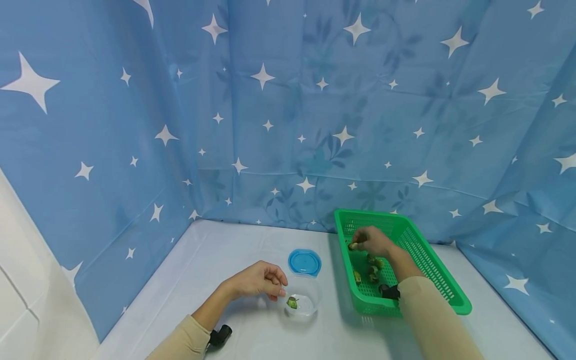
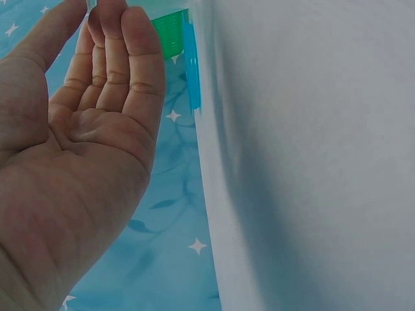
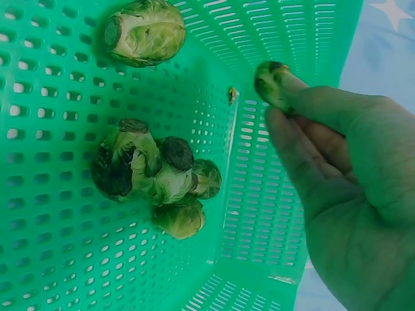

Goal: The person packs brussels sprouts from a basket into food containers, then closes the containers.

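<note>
Inside the green basket point(image 1: 443, 282), my right hand point(image 1: 372, 241) pinches a Brussels sprout point(image 3: 271, 84) between thumb and fingertips, raised near the basket wall. Several more Brussels sprouts point(image 3: 130, 162) lie on the basket floor, most of them clustered together. My left hand point(image 1: 261, 280) is at the left side of a small clear plastic container point(image 1: 310, 287), thumb and fingertips pinching its rim. One Brussels sprout point(image 1: 292, 302) sits in that container. In the left wrist view the palm faces the camera, and only a sliver of clear plastic shows at the fingertips.
A blue lid point(image 1: 304, 262) lies on the white table point(image 1: 252, 335) just behind the container. Blue star-patterned curtains point(image 1: 279, 110) enclose the back and sides. The basket stands on the right, close to the back curtain.
</note>
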`<state>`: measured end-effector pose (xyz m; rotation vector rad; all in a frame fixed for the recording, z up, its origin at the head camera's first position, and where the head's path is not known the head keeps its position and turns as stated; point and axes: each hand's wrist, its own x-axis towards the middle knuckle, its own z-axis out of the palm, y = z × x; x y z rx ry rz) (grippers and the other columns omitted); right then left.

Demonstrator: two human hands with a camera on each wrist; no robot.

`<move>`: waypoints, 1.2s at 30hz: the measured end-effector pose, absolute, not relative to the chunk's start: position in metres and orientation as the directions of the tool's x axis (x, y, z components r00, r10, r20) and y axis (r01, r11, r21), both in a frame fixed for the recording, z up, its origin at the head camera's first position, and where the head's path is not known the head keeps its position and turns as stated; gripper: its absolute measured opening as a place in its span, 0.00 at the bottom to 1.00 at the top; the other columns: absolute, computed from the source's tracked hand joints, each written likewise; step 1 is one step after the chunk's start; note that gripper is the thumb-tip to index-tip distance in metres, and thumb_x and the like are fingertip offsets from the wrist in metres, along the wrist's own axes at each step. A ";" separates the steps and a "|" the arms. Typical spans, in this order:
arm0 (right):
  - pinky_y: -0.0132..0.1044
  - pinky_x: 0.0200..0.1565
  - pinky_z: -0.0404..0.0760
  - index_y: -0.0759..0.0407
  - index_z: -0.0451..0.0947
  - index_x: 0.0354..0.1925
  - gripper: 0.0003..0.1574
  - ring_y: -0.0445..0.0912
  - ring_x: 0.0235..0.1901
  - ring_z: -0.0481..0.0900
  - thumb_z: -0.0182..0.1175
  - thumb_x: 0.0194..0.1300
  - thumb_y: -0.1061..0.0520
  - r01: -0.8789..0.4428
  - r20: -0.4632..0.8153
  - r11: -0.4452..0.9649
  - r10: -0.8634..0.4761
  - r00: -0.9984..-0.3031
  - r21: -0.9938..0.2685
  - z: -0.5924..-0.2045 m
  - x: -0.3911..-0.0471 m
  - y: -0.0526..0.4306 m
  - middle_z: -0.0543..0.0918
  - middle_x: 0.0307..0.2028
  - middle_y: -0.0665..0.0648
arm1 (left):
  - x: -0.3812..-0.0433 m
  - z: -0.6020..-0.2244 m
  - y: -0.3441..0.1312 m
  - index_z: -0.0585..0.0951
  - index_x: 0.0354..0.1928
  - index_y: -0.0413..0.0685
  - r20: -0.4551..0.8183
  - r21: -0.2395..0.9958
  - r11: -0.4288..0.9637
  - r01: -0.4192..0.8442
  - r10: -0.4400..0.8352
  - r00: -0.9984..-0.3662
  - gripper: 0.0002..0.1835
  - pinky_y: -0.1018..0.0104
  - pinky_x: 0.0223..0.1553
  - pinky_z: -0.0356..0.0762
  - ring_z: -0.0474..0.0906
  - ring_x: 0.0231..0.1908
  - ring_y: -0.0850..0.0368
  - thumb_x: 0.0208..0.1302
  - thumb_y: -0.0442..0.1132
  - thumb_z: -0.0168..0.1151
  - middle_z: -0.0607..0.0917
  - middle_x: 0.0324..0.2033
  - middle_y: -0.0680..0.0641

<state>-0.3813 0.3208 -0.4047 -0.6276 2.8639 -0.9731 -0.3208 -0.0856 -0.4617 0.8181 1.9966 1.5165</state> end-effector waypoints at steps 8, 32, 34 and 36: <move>0.52 0.46 0.86 0.68 0.84 0.51 0.12 0.58 0.46 0.86 0.63 0.74 0.62 -0.362 0.218 0.749 -0.290 -0.932 -0.555 -0.403 -0.385 0.318 0.88 0.45 0.65 | -0.321 -0.462 -0.086 0.82 0.50 0.29 -0.032 0.965 0.204 0.164 0.716 -0.698 0.19 0.59 0.39 0.89 0.87 0.30 0.56 0.65 0.36 0.74 0.88 0.30 0.50; 0.54 0.47 0.87 0.63 0.87 0.51 0.12 0.60 0.48 0.87 0.64 0.75 0.58 -0.450 0.517 0.712 -0.143 -0.844 -0.538 -0.383 -0.388 0.306 0.90 0.46 0.65 | -0.321 -0.462 -0.085 0.82 0.50 0.29 -0.035 0.963 0.212 0.168 0.714 -0.700 0.18 0.60 0.40 0.89 0.87 0.30 0.56 0.65 0.36 0.74 0.88 0.29 0.50; 0.54 0.48 0.87 0.63 0.87 0.51 0.12 0.59 0.47 0.88 0.64 0.75 0.59 -0.471 0.545 0.700 -0.138 -0.827 -0.537 -0.380 -0.388 0.304 0.90 0.46 0.65 | -0.321 -0.462 -0.086 0.83 0.50 0.29 -0.032 0.963 0.210 0.170 0.713 -0.700 0.18 0.60 0.40 0.89 0.87 0.30 0.56 0.65 0.36 0.74 0.88 0.29 0.50; 0.52 0.47 0.88 0.63 0.87 0.51 0.11 0.58 0.46 0.88 0.64 0.74 0.59 -0.487 0.569 0.696 -0.135 -0.811 -0.528 -0.377 -0.388 0.302 0.90 0.45 0.64 | -0.321 -0.462 -0.086 0.82 0.50 0.29 -0.032 0.963 0.208 0.170 0.716 -0.698 0.18 0.59 0.40 0.89 0.87 0.30 0.56 0.65 0.36 0.74 0.87 0.29 0.50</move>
